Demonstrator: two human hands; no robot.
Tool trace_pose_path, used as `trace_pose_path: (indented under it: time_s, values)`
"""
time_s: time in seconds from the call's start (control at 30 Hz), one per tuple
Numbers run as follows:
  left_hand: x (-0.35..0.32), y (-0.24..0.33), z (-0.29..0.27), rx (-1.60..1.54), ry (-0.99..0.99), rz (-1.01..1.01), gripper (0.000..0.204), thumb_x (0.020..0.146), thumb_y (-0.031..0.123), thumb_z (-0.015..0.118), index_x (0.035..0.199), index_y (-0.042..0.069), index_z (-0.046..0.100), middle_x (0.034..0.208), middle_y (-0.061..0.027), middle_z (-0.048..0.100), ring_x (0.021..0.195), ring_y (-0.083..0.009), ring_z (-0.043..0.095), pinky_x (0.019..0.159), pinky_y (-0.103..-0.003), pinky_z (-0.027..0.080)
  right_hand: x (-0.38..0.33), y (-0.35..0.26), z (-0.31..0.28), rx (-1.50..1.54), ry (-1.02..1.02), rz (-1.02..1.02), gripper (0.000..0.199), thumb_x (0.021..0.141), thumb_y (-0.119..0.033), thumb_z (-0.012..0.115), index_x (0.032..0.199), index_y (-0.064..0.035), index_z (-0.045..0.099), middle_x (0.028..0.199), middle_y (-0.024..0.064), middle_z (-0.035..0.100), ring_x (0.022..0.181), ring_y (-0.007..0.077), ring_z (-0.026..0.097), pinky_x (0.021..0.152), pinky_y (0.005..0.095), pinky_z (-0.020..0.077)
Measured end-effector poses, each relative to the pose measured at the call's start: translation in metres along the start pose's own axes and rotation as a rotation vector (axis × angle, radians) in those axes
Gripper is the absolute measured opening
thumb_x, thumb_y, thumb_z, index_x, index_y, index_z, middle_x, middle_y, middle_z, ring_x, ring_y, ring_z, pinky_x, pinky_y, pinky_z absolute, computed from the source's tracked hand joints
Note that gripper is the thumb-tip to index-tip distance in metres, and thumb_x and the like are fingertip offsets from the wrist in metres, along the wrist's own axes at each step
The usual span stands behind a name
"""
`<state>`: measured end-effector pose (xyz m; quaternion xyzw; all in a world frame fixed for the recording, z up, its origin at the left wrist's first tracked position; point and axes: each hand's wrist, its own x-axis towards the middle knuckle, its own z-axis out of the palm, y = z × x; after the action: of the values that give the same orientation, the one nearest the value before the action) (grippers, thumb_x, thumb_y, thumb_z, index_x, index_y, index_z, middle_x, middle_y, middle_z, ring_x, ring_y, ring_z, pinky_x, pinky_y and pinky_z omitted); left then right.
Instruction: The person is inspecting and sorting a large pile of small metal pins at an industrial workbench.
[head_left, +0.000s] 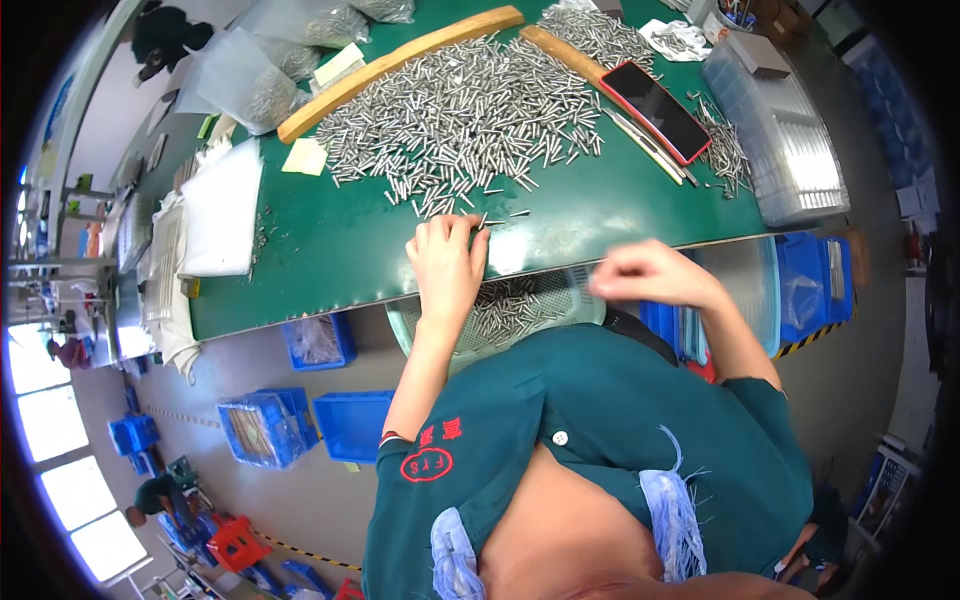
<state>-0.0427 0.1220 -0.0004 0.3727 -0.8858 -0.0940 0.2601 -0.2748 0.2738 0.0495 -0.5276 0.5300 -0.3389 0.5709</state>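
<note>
A big heap of small metal pins (470,110) covers the far part of the green table (340,250). My left hand (447,262) rests at the table's front edge, fingers curled onto a few loose pins (495,220). My right hand (650,275) hovers, blurred, just off the edge over a round mesh tray (520,305) of pins on my lap, fingers pinched; whether it holds a pin I cannot tell.
Two wooden strips (400,65) frame the heap. A red-cased phone (655,110) lies at right beside clear plastic trays (780,140). Bags of pins (270,85) and white sheets (220,210) sit at left. Blue bins (350,425) stand on the floor.
</note>
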Motion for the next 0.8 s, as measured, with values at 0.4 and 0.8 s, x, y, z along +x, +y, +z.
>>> trace_pose_path:
  time_s: [0.4,0.8]
  values:
    - [-0.003,-0.001,0.008,-0.048,0.146,0.026,0.013,0.081,0.014,0.067,0.093,0.013,0.064,0.091,-0.0005,0.058,0.085,-0.0207,0.052,0.076,-0.035,0.038,-0.123,0.152,0.088,0.132,0.598,0.343,0.045,0.101,-0.034,0.040,0.129,-0.0005,0.051,0.137,0.0099,0.046,0.128,0.0193,0.040,0.107,0.0303,0.0292]
    - [-0.004,-0.002,0.009,-0.076,0.193,0.008,0.011,0.081,0.013,0.066,0.091,0.012,0.064,0.089,0.0002,0.060,0.083,-0.0204,0.053,0.075,-0.034,0.038,-0.140,0.159,0.095,0.615,0.797,0.768,0.061,0.097,-0.052,0.038,0.134,-0.0048,0.046,0.128,0.0073,0.054,0.115,0.0174,0.051,0.100,0.0300,0.0371]
